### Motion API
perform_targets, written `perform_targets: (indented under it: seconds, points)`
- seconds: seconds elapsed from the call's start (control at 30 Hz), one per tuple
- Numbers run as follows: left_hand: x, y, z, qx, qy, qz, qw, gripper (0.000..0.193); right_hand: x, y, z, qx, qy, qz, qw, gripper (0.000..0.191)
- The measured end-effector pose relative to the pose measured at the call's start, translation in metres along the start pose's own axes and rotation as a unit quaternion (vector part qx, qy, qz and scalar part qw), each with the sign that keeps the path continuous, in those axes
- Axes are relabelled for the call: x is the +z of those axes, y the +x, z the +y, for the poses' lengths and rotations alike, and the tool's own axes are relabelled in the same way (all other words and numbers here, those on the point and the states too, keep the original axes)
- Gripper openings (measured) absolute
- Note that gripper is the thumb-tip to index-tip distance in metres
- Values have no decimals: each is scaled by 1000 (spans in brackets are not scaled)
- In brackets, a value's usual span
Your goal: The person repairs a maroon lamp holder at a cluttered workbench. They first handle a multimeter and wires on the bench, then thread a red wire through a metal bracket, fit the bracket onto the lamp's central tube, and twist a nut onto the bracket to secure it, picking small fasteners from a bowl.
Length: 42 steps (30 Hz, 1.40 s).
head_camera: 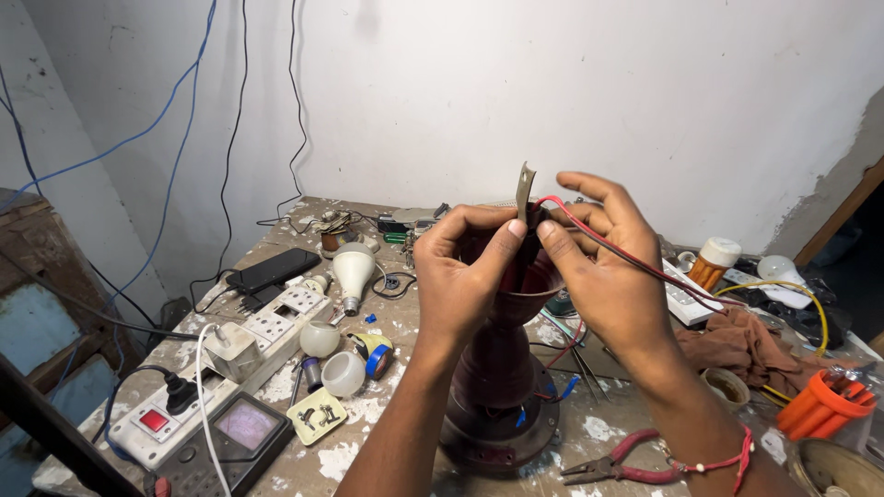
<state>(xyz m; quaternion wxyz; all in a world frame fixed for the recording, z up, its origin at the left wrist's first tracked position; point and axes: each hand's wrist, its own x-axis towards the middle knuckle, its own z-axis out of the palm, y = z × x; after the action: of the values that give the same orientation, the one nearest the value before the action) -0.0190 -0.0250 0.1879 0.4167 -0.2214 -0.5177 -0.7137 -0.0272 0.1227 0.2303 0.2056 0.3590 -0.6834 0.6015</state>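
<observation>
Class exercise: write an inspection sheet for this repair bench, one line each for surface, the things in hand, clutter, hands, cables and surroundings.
Surface: workbench, paint-spattered and crowded.
Things in hand: dark red lamp-like base stands upright on the bench; a grey metal strip sticks up at its top, with red and black wires coming off it.
Clutter: white bulb, bulb domes, tape roll, red pliers, brown rag, orange holder, pill bottle, dark phone.
Hands: left hand and right hand both pinch at the strip's foot.
Cables: white power strip with plugs in; blue and black leads hang down the wall.
Surroundings: white wall, scuffed.
</observation>
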Motion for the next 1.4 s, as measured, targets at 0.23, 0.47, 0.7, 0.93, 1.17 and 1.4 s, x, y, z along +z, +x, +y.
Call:
perform_targets:
  seconds: [0.23,0.47,0.7,0.93,1.17,1.4]
  points:
    - [1,0,-2,-24,-30,9,999,11,-21,16,12,84,33,-141,986,31]
    - [5,19,-15,-30,8,-16,999,13,-38,23,29,73,42,-72,994,20]
    - [15,20,-16,-56,6,-26,998,12,-58,39,23,143,225,-94,959,30]
    - [28,15,-7,-62,5,-50,997,11,-76,43,6,139,271,-166,938,31]
    - [43,17,-12,-57,15,-102,993,8,-70,27,28,57,311,-117,942,30]
    - [72,22,-31,-73,107,-114,985,9,-68,6,52,-35,172,34,984,24]
